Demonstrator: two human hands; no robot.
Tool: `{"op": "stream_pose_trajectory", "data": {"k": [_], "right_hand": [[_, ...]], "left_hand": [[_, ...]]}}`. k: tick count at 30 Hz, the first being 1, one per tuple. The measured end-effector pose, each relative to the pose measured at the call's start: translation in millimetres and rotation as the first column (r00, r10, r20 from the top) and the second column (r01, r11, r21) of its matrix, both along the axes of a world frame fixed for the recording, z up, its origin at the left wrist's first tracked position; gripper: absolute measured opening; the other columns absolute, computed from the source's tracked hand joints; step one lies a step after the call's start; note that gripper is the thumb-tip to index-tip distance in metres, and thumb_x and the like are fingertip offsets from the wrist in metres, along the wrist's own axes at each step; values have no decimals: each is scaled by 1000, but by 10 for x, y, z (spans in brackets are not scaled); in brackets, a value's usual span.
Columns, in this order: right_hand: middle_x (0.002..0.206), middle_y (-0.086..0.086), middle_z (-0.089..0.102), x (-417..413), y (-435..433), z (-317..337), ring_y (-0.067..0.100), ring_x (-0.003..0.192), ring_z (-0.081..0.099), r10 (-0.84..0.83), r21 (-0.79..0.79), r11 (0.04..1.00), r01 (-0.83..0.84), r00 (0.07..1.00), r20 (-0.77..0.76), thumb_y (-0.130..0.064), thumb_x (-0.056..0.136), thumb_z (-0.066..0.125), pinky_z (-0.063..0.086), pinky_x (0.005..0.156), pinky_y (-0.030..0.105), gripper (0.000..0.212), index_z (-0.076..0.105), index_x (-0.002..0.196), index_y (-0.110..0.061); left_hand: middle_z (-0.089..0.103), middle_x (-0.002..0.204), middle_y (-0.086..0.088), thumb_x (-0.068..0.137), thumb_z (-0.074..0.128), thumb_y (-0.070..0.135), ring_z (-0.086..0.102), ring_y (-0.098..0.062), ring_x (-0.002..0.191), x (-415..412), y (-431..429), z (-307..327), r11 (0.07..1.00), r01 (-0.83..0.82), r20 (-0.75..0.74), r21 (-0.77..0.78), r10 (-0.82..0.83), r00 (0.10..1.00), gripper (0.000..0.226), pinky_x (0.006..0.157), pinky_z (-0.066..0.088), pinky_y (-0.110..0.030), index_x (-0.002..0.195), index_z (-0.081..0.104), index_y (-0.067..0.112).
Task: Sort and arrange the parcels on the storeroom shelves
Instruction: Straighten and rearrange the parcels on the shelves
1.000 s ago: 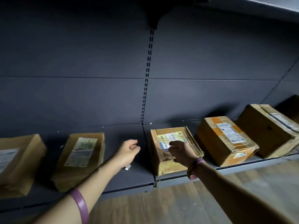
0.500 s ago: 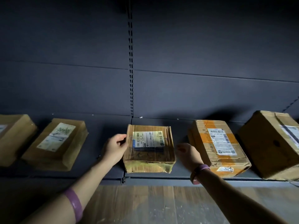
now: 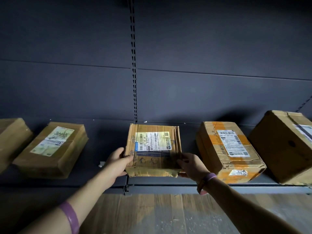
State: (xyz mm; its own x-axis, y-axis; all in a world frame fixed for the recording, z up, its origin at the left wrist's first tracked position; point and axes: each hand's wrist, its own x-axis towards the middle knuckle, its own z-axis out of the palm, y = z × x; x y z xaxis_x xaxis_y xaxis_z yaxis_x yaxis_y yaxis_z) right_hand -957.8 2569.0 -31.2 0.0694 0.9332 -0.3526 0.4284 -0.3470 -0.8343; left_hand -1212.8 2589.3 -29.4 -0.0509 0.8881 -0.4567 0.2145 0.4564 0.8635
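A flat cardboard parcel (image 3: 152, 130) with a white label lies in the middle of the dark shelf (image 3: 168, 186), near its front edge. My left hand (image 3: 118, 163) grips its front left corner, thumb on top. My right hand (image 3: 191, 164) grips the front right corner, fingers curled over the top edge. To the right stands a parcel with orange tape (image 3: 228, 149), and further right a larger brown box (image 3: 285, 146). On the left lie a flat parcel with a handwritten label (image 3: 52, 149) and part of another box (image 3: 11, 141).
The dark back panel (image 3: 202, 65) rises behind the shelf, with a slotted upright (image 3: 134, 65) in the middle. Bare shelf gaps lie on either side of the middle parcel. A wooden floor (image 3: 160, 215) shows below the shelf edge.
Both hands have closed in on the middle parcel and now grip its front corners; a second ago they hovered near it. The view has shifted so the parcel sits centred.
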Motion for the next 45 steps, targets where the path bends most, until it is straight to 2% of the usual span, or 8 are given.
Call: {"op": "stream_pose_trajectory", "data": {"k": [6,12,19,24,30,33,38,45], "right_hand": [[106,2,61,27,-34,-23,14,90,62,-91,44,995,93,995,-44,3,87,63,54,61,19,35,52,116,-15],[106,0,60,50,-61,-55,15,95,61,-76,85,993,77,997,-11,2,87,64,55,64,20,35,52,114,-16],[99,-2,63,26,-37,-25,16,93,65,-52,155,986,63,996,-76,-7,99,49,59,69,25,17,57,106,-20],[92,-2,65,16,-44,-63,22,92,66,-19,139,990,21,1000,-16,-15,103,43,59,83,39,19,61,103,-21],[91,-3,63,8,-48,-113,19,89,64,-12,102,995,12,1000,6,-18,104,39,57,83,39,19,57,104,-24],[90,-3,62,4,-32,-94,15,84,61,12,80,997,-17,998,59,-19,104,39,56,76,32,19,58,106,-22],[82,5,59,149,56,199,17,74,57,-41,177,984,4,978,206,-16,103,42,44,64,28,22,61,97,-7],[81,-2,53,814,-90,741,25,86,52,-117,159,983,90,979,170,-21,99,50,44,84,41,14,62,105,-14]], "left_hand": [[65,99,-11,80,63,-8,64,-32,96,-54,-2,62,997,-10,-29,74,12,1000,34,84,54,-56,103,48,12],[60,93,-2,80,63,-11,62,-22,88,-44,-18,47,996,-3,-8,91,4,1000,36,86,54,-53,97,48,17],[66,100,7,87,69,18,66,-11,86,-48,-4,5,988,-69,58,137,61,996,20,66,54,-28,98,59,31],[66,107,-1,90,65,27,64,-17,95,14,-23,-55,997,-35,-9,74,35,999,50,76,56,-33,137,49,18],[69,102,1,93,60,27,64,-17,94,35,-3,-116,998,31,-53,54,-28,998,36,81,57,-37,128,58,20],[63,114,0,92,61,32,61,-20,103,39,9,-83,999,29,-82,42,-25,996,49,85,54,-37,138,48,18],[49,143,-8,93,61,25,47,-20,129,186,126,303,952,-62,-109,298,99,989,51,102,36,-29,140,47,12],[57,134,-8,94,59,16,54,-11,116,1400,-29,716,919,214,-54,331,-208,977,41,87,35,-8,133,53,8]]}}
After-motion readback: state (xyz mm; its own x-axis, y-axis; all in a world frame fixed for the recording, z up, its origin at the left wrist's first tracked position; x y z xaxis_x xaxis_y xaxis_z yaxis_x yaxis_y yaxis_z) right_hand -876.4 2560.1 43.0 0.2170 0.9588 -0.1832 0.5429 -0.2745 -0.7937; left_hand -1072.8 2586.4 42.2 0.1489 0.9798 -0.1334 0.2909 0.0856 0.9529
